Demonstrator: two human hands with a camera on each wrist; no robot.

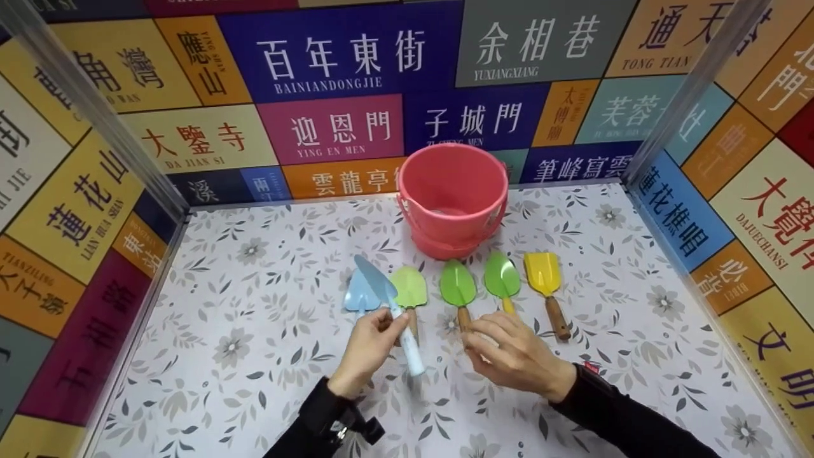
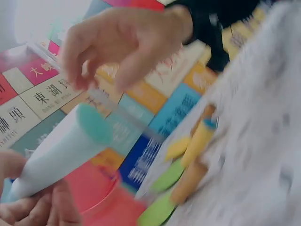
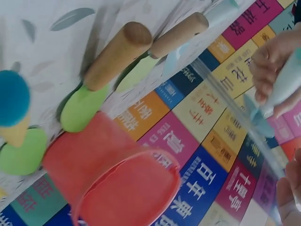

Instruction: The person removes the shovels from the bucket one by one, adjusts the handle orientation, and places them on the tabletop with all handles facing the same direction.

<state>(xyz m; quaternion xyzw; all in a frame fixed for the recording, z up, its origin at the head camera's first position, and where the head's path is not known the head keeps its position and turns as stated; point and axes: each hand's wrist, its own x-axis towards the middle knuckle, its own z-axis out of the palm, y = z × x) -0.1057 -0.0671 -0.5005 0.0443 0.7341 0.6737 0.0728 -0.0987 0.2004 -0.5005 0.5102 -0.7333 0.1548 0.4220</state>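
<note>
My left hand (image 1: 372,343) grips a blue pointed trowel (image 1: 375,278) near the base of its pale handle, raised over the row of small shovels. In the left wrist view the trowel's handle end (image 2: 94,125) points toward the right hand. The right hand (image 1: 512,353) hovers with loosely bent fingers and holds nothing. Just beyond it lie a green shovel with a wooden handle (image 1: 458,283) and a green one with a yellow handle (image 1: 502,273). A light blue shovel (image 1: 357,294) and a lime green shovel (image 1: 410,286) lie partly hidden behind the held trowel and left hand.
A red bucket (image 1: 439,232) stands behind the row, its handle hanging down. A yellow shovel with a wooden handle (image 1: 544,275) lies at the row's right end. Panels with colourful lettering (image 1: 343,57) enclose the flower-patterned table (image 1: 216,286) at the back and sides.
</note>
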